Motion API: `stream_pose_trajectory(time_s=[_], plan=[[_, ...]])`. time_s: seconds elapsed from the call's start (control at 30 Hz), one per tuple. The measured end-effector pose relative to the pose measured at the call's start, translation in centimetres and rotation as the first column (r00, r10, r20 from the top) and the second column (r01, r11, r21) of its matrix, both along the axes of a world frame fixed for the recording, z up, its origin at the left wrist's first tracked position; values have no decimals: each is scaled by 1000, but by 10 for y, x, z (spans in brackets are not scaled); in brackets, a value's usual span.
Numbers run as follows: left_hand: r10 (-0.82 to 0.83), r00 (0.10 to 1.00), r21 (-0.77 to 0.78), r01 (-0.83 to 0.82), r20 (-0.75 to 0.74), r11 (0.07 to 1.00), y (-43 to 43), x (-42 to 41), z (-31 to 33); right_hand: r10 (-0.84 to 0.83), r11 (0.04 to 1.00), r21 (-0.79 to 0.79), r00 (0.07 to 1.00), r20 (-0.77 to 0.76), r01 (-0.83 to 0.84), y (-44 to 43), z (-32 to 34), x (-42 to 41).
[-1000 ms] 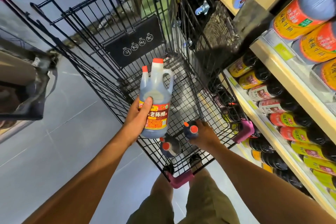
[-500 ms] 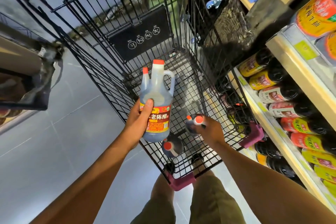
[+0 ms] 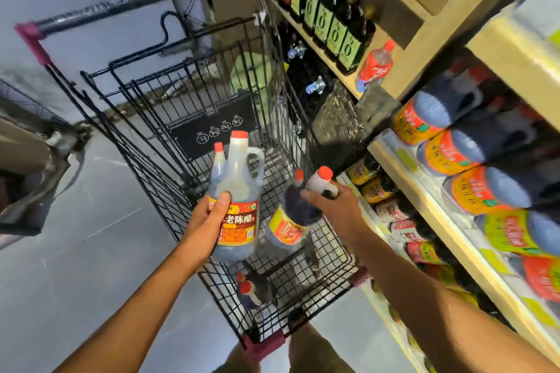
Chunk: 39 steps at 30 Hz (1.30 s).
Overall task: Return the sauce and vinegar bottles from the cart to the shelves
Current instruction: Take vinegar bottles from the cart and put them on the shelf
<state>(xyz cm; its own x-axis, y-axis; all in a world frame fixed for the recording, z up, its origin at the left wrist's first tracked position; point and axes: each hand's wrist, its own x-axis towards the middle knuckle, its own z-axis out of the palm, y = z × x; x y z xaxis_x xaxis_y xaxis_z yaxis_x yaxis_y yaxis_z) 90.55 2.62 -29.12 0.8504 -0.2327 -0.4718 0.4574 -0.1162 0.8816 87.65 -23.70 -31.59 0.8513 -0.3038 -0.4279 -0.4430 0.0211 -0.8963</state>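
Two bottles are held above the wire cart (image 3: 328, 251), one in each hand. Nearest, on the cart floor by the front edge, a dark bottle with red caps (image 3: 253, 292) lies on its side. Above it, the left hand (image 3: 209, 222) grips the vinegar jug (image 3: 238, 188) round its labelled body, thumb on the label; the jug is upright. Just beside it, the right hand (image 3: 335, 206) holds the dark sauce bottle (image 3: 292, 221) by its neck handle, fingers curled round, and the bottle hangs tilted over the basket. To the right, the shelves (image 3: 430, 206) carry rows of dark bottles with orange labels (image 3: 448, 157). Farther back, green-labelled bottles (image 3: 333, 36) stand on a higher shelf.
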Motion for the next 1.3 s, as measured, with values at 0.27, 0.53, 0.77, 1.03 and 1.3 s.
stream_pose_trajectory(time_s=[0.27,0.53,0.77,1.03,1.3], plan=[[8,995,-50,-3,99,999,-23,21,64,-213,971,151,957,194,186,-17,105,33],[-39,980,-124,63,194,990,-36,31,119,-344,937,204,857,384,285,-6,179,13],[-219,949,-193,264,228,945,-51,23,167,-511,859,264,769,384,439,1,226,-31],[-441,861,-272,501,254,822,-93,-20,203,-671,736,283,609,422,615,-9,256,-120],[-663,714,-302,699,227,649,-148,-113,213,-819,536,292,404,408,792,-17,284,-263]])
